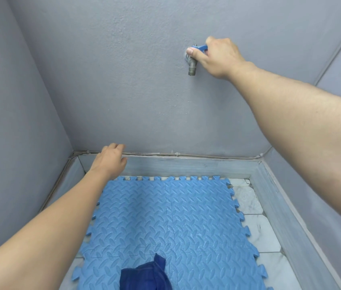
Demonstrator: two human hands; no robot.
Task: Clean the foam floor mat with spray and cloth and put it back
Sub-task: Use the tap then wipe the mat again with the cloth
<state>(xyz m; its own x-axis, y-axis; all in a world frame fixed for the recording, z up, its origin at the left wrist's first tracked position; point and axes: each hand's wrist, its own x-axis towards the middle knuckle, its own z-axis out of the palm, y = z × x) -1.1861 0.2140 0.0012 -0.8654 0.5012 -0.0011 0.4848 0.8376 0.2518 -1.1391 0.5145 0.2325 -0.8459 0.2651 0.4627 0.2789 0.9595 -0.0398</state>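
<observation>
My right hand (220, 57) clenched the tap's blue handle (202, 47), thumb along it. My left hand (110, 161) hung loose, fingers curled, grasping nothing.

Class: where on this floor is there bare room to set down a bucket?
Bare tiles run between the mat and the right kerb. A thin strip shows at the mat's left. The mat's near edge holds the cloth.

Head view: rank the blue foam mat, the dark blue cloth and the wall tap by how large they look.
1. Blue foam mat, by far the largest.
2. Dark blue cloth, partly cut off by the frame edge.
3. Wall tap, smallest, though farther away and partly covered by the right hand.
</observation>
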